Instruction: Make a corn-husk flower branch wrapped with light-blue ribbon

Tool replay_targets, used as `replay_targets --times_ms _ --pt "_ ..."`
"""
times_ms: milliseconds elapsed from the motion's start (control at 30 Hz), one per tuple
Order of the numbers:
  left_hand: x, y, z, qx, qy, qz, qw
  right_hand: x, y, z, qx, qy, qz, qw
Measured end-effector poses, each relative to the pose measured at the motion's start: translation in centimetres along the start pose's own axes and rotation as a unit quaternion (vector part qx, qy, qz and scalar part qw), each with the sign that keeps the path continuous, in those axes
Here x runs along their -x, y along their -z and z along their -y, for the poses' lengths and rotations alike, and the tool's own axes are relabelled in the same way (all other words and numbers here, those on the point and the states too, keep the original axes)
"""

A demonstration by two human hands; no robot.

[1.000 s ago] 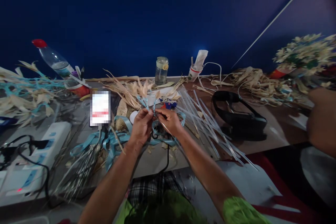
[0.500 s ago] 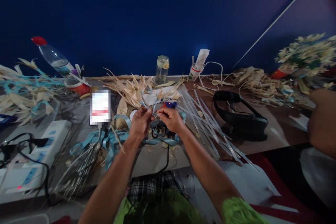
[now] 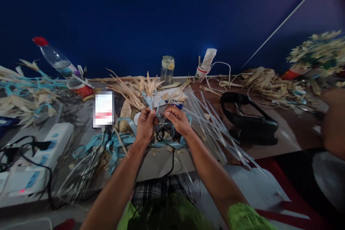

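Observation:
My left hand is closed in a pinch on the stem of a dried corn-husk flower. Its pale, pointed petals stand up above my fingers, and the stem is wrapped in light blue. Just to the right, my right hand is closed too, thumb against forefinger, on the end of a narrow light blue ribbon that runs between both hands. My fingers partly hide the ribbon's end. Beneath the hands lie loops of wider blue ribbon and a dark cable. A blue glue gun is partly hidden behind my right hand.
Clear glue sticks fan out to the right, beside a black headset. On the left are a phone, wire stems and a power strip. A glass jar stands behind. Another person's arm shows at far right.
My right hand has drawn slightly away to the right, widening the gap between my hands. The husk flower now stands more upright in my left hand.

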State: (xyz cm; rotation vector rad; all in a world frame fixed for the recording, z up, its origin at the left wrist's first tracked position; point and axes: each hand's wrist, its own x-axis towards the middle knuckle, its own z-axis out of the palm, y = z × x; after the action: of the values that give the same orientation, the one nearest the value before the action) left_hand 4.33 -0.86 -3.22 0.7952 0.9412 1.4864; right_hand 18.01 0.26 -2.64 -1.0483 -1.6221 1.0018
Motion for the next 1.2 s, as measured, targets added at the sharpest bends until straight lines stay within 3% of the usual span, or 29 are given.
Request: replay_targets --times_ms 167,300,400,567,767,867,1000,1100,1200 --pt "-0.1 0.1 0.4 0.001 -0.001 0.012 1.0 -0.1 -0.4 0.0 -0.044 -0.068 0.042 0.996" --pt "-0.2 0.1 0.6 -0.013 0.001 0.018 1.0 -0.1 -1.0 -0.4 -0.098 -0.112 0.038 0.988" --pt "-0.1 0.1 0.5 -0.049 -0.009 0.019 0.999 0.0 -0.9 -0.3 -0.105 -0.103 0.026 0.989" --pt "0.1 0.0 0.0 -0.118 -0.022 0.016 0.993 0.2 -0.7 0.5 -0.023 -0.072 0.058 0.995" --pt "0.0 -0.1 0.2 -0.066 0.0 0.014 0.998 0.2 -0.6 0.4 -0.006 -0.074 0.076 0.994" --pt "-0.2 0.1 0.2 -0.056 0.001 0.012 0.998 0.0 -0.4 0.3 -0.059 -0.09 0.057 0.993" --pt "-0.1 0.0 0.2 -0.08 0.005 0.024 0.996 -0.4 -0.2 0.4 -0.211 -0.119 0.001 0.97" --pt "0.1 -0.2 0.4 -0.101 0.016 0.034 0.994 -0.5 -0.2 0.4 -0.289 -0.15 0.015 0.945" --pt "0.2 -0.4 0.6 -0.102 0.015 0.032 0.994 -0.6 -0.2 0.2 -0.301 -0.16 0.01 0.94"
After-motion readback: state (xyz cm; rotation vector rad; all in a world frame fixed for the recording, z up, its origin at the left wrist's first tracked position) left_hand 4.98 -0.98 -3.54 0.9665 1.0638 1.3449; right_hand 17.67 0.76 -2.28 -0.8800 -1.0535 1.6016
